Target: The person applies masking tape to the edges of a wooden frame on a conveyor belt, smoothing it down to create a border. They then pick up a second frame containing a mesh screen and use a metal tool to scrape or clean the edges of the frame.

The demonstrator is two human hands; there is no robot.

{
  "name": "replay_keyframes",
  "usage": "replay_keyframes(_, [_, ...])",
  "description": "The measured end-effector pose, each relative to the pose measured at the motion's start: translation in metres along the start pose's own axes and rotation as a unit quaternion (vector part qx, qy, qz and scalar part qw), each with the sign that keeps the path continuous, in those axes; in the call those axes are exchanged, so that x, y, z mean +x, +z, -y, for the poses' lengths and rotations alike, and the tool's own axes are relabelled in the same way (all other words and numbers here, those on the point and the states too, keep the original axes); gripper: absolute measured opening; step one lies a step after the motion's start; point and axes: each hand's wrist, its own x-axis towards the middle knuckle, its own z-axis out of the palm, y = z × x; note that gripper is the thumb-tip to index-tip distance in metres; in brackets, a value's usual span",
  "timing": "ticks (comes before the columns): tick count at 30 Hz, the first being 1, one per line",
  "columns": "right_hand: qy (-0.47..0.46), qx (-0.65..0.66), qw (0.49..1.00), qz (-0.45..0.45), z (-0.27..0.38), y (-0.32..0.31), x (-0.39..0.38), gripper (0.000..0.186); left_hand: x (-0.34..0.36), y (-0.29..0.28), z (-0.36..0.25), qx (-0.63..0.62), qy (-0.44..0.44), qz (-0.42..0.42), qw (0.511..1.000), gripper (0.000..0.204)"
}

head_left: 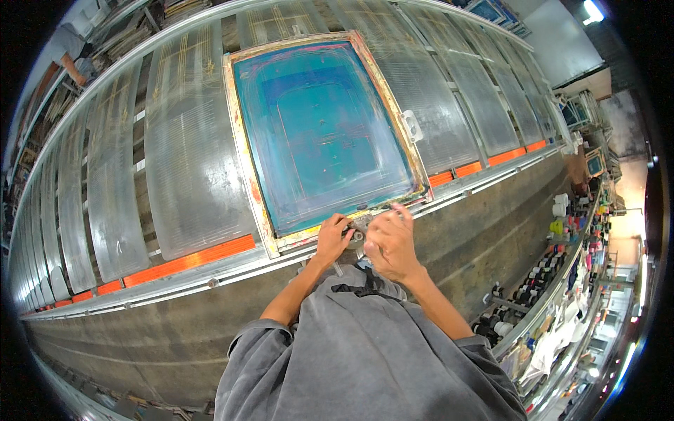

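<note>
In front of me a screen-printing frame, its wood smeared with yellow and white paint, lies on the long printing table. A blue-green mesh with faint line marks fills it. At the frame's near edge sits a small metal clamp fitting. My left hand is closed on that fitting's left side, thumb and fingers pressed to it. Just right of it, my right hand is raised by the frame's near right corner, fingers loosely bent and apart, with nothing visible in it.
Clear ribbed panels line the table on both sides of the frame, with an orange strip along the near edge. A white handle bracket juts from the frame's right side. Racks of dark spools stand at right. Another person is far left.
</note>
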Motion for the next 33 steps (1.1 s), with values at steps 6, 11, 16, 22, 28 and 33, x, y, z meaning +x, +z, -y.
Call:
replay_keyframes(6, [0.024, 0.021, 0.989, -0.148, -0.015, 0.012, 0.002, 0.038, 0.003, -0.001, 0.0, 0.008, -0.002, 0.029, 1.0, 0.023])
replay_keyframes(11, [0.411, 0.26, 0.826, -0.285, -0.011, 0.026, -0.01, 0.077, 0.003, 0.007, 0.001, 0.024, -0.009, 0.011, 1.0, 0.021])
replay_keyframes(16, [0.041, -0.042, 0.956, 0.288, 0.006, -0.054, -0.006, 0.021, 0.004, 0.003, 0.002, 0.052, -0.017, 0.02, 0.998, 0.022])
replay_keyframes(22, [-0.036, -0.01, 0.992, 0.125, -0.021, -0.037, 0.013, 0.013, 0.006, 0.007, 0.0, 0.052, -0.028, 0.011, 0.998, 0.024])
replay_keyframes(28, [0.19, 0.28, 0.911, -0.237, -0.013, 0.014, 0.005, 0.076, 0.002, 0.01, 0.004, 0.029, -0.029, 0.012, 0.999, 0.024])
replay_keyframes(33, [0.504, 0.34, 0.794, 0.02, -0.018, -0.02, -0.004, 0.065, 0.003, -0.005, 0.012, -0.052, -0.068, 0.041, 0.995, 0.026])
